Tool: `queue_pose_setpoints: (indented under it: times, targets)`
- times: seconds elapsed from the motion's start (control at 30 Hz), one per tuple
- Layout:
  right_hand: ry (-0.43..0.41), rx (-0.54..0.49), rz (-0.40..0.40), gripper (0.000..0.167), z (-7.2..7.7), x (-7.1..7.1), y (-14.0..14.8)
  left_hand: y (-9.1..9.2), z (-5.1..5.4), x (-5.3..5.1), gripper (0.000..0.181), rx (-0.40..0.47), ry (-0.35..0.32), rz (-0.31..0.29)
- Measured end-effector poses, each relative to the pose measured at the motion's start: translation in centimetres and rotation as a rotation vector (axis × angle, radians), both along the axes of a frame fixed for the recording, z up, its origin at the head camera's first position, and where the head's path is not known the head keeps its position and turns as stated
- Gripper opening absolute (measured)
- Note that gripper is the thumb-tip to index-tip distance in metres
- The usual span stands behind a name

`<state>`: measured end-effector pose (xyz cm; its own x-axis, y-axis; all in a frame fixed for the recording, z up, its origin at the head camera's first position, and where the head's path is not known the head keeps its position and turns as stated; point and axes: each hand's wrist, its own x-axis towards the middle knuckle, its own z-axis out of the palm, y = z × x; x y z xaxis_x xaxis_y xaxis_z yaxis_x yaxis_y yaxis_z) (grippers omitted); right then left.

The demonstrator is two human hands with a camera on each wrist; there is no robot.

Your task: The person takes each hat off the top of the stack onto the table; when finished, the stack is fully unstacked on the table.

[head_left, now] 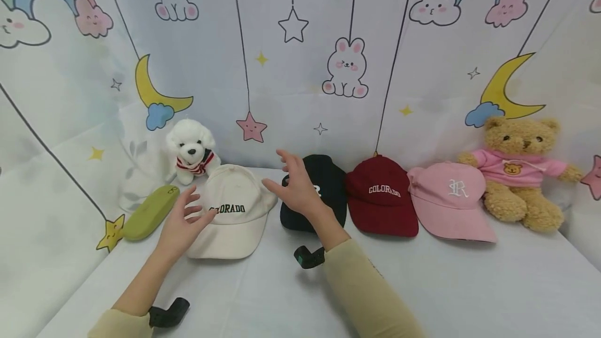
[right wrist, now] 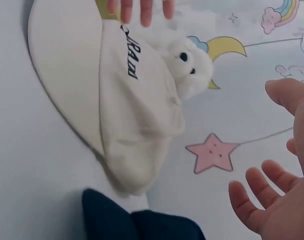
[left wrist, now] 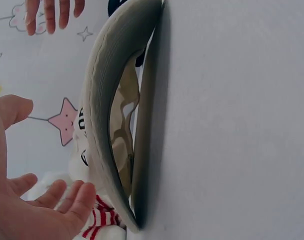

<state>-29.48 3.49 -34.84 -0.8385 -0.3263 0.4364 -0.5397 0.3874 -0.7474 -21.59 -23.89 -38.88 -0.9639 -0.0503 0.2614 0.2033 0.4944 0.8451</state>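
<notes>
A cream baseball cap with dark COLORADO lettering lies on the white-covered table, its brim toward me. My left hand hovers at the cap's left side, fingers spread and relaxed, holding nothing. On the other side my right hand is raised in front of the black cap, its fingers apart and slightly bent around nothing. The left wrist view looks under the cream cap's curved brim, with the left hand beside it. In the right wrist view, a gap separates the right hand from the cream cap.
A dark red cap, a pink cap and a teddy bear in a pink top line the right side. Behind the cream cap sits a white plush dog. A green oblong case lies at the left.
</notes>
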Motion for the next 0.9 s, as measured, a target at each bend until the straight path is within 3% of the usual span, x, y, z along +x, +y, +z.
queue_pose_setpoints:
  times: [0.4, 0.6, 0.9]
  targets:
    - [-0.205, -0.076, 0.005, 0.075, -2.2, -0.6, -3.6, -1.5, -0.5, -0.7, 0.091, -0.048, -0.268, 0.046]
    - [-0.296, -0.028, -0.008, 0.076, -3.5, -0.4, -4.1, -1.7, -0.8, -0.9, 0.091, -0.082, -0.299, 0.026]
    - [-0.316, -0.036, 0.053, 0.076, -4.1, -0.7, -4.9, -2.1, -1.0, -0.9, 0.093, -0.103, -0.325, 0.01]
